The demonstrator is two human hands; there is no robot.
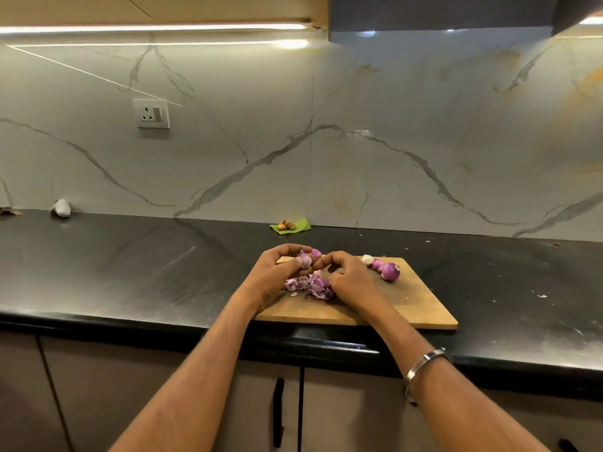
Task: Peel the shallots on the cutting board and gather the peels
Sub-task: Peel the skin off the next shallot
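Both hands (313,272) pinching one shallot (305,258)

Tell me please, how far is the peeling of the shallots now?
Partly done. A pile of purple peels already lies on the cutting board, and some shallots sit at its far right; whether those are fully peeled I cannot tell. In hand: the left hand holds a shallot while the right hand works at it. Left: finishing this one and gathering the peels.
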